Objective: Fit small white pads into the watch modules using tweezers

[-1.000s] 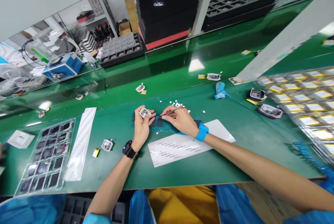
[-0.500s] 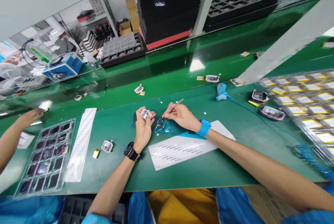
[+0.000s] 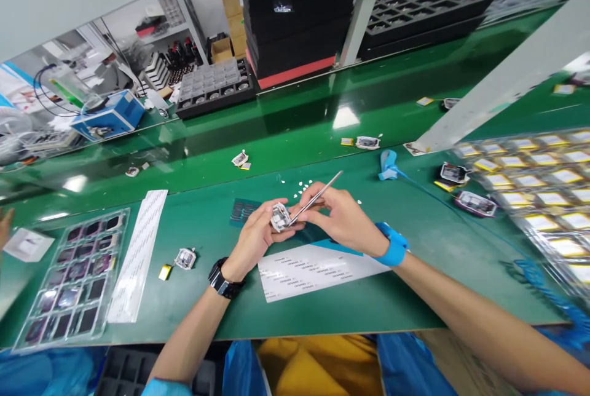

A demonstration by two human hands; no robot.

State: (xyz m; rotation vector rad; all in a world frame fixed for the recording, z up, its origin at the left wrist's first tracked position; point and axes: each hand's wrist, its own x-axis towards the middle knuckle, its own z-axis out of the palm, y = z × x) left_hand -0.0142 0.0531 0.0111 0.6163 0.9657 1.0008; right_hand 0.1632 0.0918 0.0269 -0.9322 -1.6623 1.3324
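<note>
So there's this small white square module point(image 3: 279, 216), pinched in the fingertips of the left hand point(image 3: 256, 237) and held just above the green bench point(image 3: 322, 310), about dead center. Right hand point(image 3: 343, 219) has its fingers clamped on a pair of thin metal tweezers point(image 3: 317, 197), tips right against the module's face, handle slanting up and away. Can't tell if the tips are actually gripping anything, too tiny.

Under the hands lies a white label sheet point(image 3: 318, 265) with rows of print, and a dark sheet of little pads point(image 3: 243, 211) sits just to the left. Tiny white scraps point(image 3: 302, 186) are scattered beyond the hands.

Further left: another module with a yellow battery point(image 3: 179, 261), a long white strip point(image 3: 137, 254), then a clear tray of dark parts point(image 3: 69, 285). Far right, trays of yellow-topped cells point(image 3: 544, 181).
</note>
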